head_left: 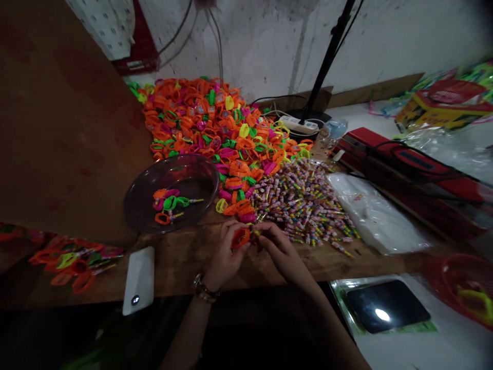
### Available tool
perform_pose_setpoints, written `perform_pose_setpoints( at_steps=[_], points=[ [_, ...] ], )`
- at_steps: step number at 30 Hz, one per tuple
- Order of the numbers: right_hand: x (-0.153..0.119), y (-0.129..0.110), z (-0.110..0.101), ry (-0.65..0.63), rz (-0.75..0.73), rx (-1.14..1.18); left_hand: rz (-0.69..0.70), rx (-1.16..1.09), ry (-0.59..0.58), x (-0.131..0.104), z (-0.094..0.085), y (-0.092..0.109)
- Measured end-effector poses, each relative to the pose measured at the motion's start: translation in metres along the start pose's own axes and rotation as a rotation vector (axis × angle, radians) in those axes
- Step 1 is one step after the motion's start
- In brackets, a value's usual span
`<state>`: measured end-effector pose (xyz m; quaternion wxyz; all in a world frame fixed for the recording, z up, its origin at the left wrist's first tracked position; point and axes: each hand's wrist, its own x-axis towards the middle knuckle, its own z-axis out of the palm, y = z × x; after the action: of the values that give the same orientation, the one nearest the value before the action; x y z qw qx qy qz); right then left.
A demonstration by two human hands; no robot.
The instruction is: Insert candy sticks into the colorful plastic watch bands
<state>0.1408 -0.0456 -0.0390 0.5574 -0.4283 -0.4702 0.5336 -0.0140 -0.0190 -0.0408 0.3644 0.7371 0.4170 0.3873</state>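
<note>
My left hand [226, 255] is closed around an orange plastic toy watch [241, 238] at the front of the wooden table. Close beside it, my right hand [280, 253] pinches a small yellowish piece that looks like a wrapped candy tube [254, 235]; the fingers partly hide it. The two hands almost meet over the table edge. Just beyond them lies a heap of candy tubes [304, 198] in pink-and-white wrappers. Behind that rises a large pile of toy watches [200, 118] in orange, green, pink and yellow. A dark translucent bowl [133, 205] at left holds several watches, some with candy tubes attached.
A white phone [139, 280] lies at the left table edge, near more watches [73, 264] beside a cardboard sheet [69, 118]. To the right are white plastic bags [377, 216], a red sealer-like machine [408, 169], a black phone [387, 306] and a red basket [450, 277].
</note>
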Motion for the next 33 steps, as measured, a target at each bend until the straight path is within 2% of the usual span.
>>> perform_pose_setpoints(
  at_steps=[4,9,15,19,21,24,29,31,33],
  points=[
    [-0.002,-0.010,-0.004,0.029,-0.009,-0.042,0.035,-0.009,-0.037,0.003,-0.002,0.005],
    [-0.004,-0.017,-0.008,0.031,-0.022,-0.041,-0.020,-0.056,-0.032,0.002,-0.003,0.007],
    [-0.004,-0.013,0.002,0.169,-0.082,0.202,-0.088,-0.181,-0.068,0.000,-0.003,0.004],
    [-0.001,-0.011,0.007,0.308,-0.056,0.200,-0.045,-0.148,-0.047,0.001,-0.001,0.004],
    [-0.001,-0.010,0.007,0.328,-0.072,0.166,-0.018,-0.098,-0.026,0.002,0.000,0.004],
    [-0.001,-0.010,0.003,0.257,-0.097,0.037,0.025,0.011,-0.013,0.004,0.000,0.004],
    [0.002,-0.005,-0.003,-0.017,-0.231,-0.420,0.093,0.119,-0.080,0.004,-0.004,-0.003],
    [0.004,-0.001,-0.001,-0.006,-0.278,-0.503,0.093,0.159,-0.106,0.003,-0.005,-0.006],
    [0.005,0.005,0.003,0.067,-0.271,-0.496,0.075,0.203,-0.117,0.001,-0.006,-0.008]
  ],
)
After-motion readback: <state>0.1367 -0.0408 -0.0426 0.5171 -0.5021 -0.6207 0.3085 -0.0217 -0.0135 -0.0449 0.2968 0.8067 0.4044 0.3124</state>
